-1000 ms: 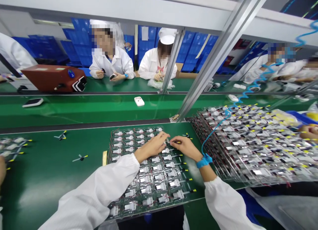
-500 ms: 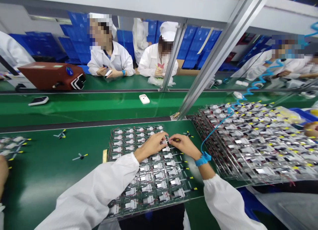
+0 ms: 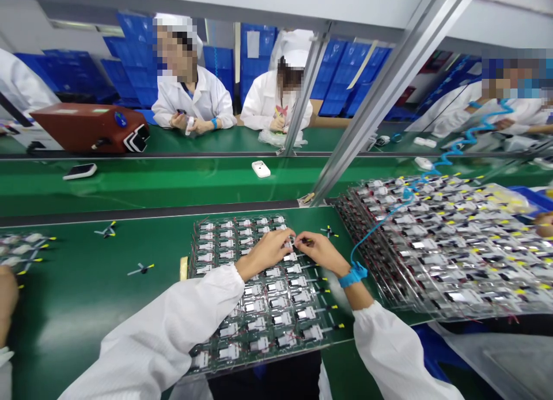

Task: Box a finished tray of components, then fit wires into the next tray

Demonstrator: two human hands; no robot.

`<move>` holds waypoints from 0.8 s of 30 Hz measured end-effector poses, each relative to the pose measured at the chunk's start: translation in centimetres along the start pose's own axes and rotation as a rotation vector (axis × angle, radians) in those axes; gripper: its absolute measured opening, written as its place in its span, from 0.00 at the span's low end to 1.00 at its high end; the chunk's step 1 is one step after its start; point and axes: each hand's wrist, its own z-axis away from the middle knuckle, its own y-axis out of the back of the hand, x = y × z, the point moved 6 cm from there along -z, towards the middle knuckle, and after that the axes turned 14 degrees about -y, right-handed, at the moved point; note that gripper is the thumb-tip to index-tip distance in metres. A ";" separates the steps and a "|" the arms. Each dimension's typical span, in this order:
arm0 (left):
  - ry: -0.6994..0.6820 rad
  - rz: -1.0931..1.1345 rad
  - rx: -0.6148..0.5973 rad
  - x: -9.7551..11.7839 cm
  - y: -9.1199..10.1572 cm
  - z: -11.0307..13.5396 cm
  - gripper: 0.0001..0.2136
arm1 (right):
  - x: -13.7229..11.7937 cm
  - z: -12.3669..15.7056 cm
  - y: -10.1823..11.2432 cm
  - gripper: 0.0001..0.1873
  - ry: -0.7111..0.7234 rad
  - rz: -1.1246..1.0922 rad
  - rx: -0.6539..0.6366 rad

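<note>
A clear plastic tray of small white-and-silver electronic modules, some with thin red wires, lies in front of me on the green bench. Over its far right part, my left hand bends its fingers down at one module, thumb and fingertips close together; whatever they grip is hidden. Right beside it, my right hand pinches a small dark strip-like part at the tray's edge. A blue wrist strap circles my right wrist. Thin strips with yellow tips stick out along the tray's right side.
Stacked filled trays stand at the right, with a blue coiled cord crossing them. Loose yellow-tipped strips lie on the left. Beyond is a green conveyor carrying white devices, with a metal post and co-workers behind.
White devices on the conveyor have shifted to the right. My hands stay at nearly the same spot, with only slight finger movement. A co-worker opposite has turned the white device being held.
</note>
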 end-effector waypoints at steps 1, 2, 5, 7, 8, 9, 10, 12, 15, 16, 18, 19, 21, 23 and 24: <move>0.002 0.004 0.003 0.0 0.0 0.0 0.12 | 0.0 0.0 0.0 0.15 0.000 0.001 -0.002; 0.003 0.008 0.005 0.0 0.0 0.0 0.11 | 0.1 0.0 -0.1 0.15 0.000 0.002 -0.006; 0.011 0.011 0.003 0.0 0.0 0.0 0.10 | 0.3 -0.1 -0.1 0.15 0.002 0.001 -0.015; 0.008 0.006 -0.002 0.0 -0.1 0.0 0.10 | 0.3 -0.1 -0.2 0.16 0.001 -0.007 -0.016; 0.004 0.003 -0.004 0.0 -0.1 0.0 0.10 | 0.3 -0.1 -0.2 0.16 0.001 -0.011 -0.016; 0.000 -0.002 -0.008 0.0 -0.1 0.0 0.10 | 0.3 -0.1 -0.2 0.16 -0.001 -0.015 -0.016; -0.001 -0.009 -0.013 0.0 -0.2 0.0 0.10 | 0.3 -0.1 -0.2 0.16 -0.003 -0.017 -0.016; 0.001 -0.023 -0.020 0.1 -0.2 0.0 0.11 | 0.3 -0.1 -0.2 0.16 -0.008 -0.021 -0.018; 0.013 -0.021 -0.026 0.1 -0.1 -0.1 0.12 | 0.5 -0.2 -0.3 0.17 -0.014 -0.028 -0.018; 0.016 -0.018 -0.028 0.2 -0.1 -0.1 0.12 | 0.6 -0.3 -0.3 0.17 -0.016 -0.030 -0.018; 0.018 -0.012 -0.033 0.2 -0.1 -0.1 0.12 | 0.8 -0.4 -0.3 0.18 -0.021 -0.031 -0.021; 0.017 -0.012 -0.036 0.2 -0.1 -0.1 0.12 | 0.9 -0.4 -0.3 0.18 -0.024 -0.031 -0.023; 0.014 -0.013 -0.038 0.2 -0.1 -0.2 0.12 | 1.0 -0.5 -0.3 0.18 -0.028 -0.029 -0.026; 0.013 -0.018 -0.036 0.2 -0.2 -0.1 0.12 | 0.9 -0.4 -0.2 0.18 -0.028 -0.028 -0.027; 0.013 -0.021 -0.034 0.2 -0.2 -0.1 0.12 | 0.8 -0.4 -0.2 0.18 -0.026 -0.027 -0.029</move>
